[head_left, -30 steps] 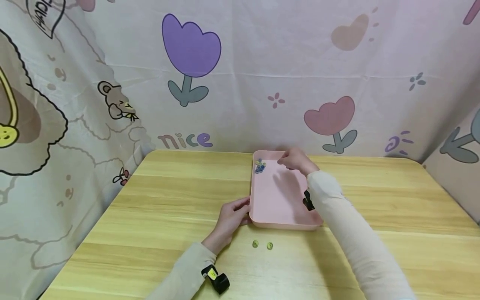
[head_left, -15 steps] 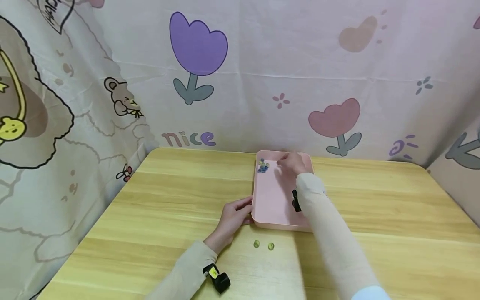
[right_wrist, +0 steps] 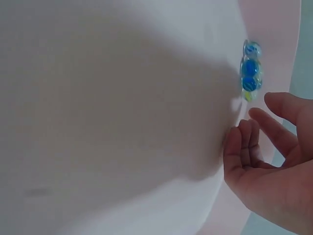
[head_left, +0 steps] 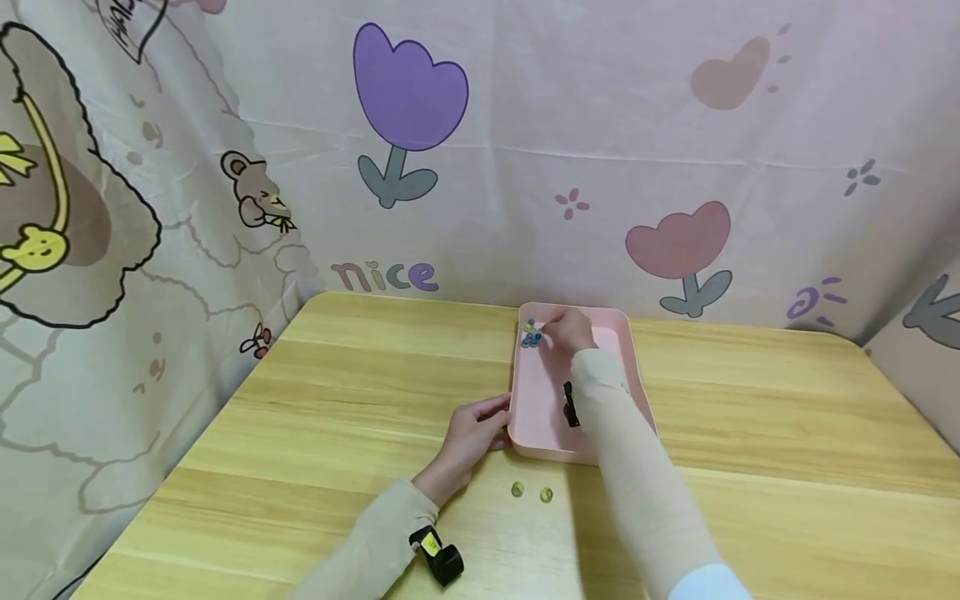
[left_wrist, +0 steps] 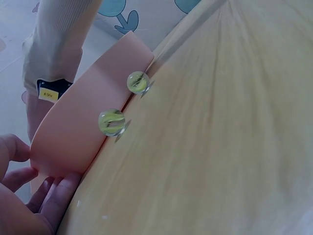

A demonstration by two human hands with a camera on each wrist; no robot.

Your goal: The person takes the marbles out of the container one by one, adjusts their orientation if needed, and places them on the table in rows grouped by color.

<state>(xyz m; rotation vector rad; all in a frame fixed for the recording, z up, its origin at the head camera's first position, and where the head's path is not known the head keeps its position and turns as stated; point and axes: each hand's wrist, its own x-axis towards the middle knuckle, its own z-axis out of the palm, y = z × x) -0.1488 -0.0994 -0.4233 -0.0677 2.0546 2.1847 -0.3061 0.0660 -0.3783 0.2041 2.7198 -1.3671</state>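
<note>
At the near left corner of the shallow pink tray (head_left: 542,408), my left hand (head_left: 465,437) holds the outer wall. Thumb and fingers of that hand (left_wrist: 22,198) meet the rim and the foot of the wall in the left wrist view. My right hand (head_left: 572,329) reaches into the far part of the tray, close beside a cluster of glass marbles (head_left: 531,337). In the right wrist view, blue marbles (right_wrist: 250,67) and a yellow-green one (right_wrist: 248,95) lie against the wall. Thumb and forefinger of the right hand (right_wrist: 274,161) are apart, with nothing showing between them.
Two clear marbles with yellow-green swirls, a left one (head_left: 517,489) and a right one (head_left: 546,495), lie on the wooden table (head_left: 360,400) before the tray's near wall. A printed cloth (head_left: 510,108) hangs behind the table. Black cameras are strapped to both wrists.
My right hand has moved left and lower within the tray, from its far right side to the marble cluster. The left hand stays at the tray's corner. The head view has shifted slightly.
</note>
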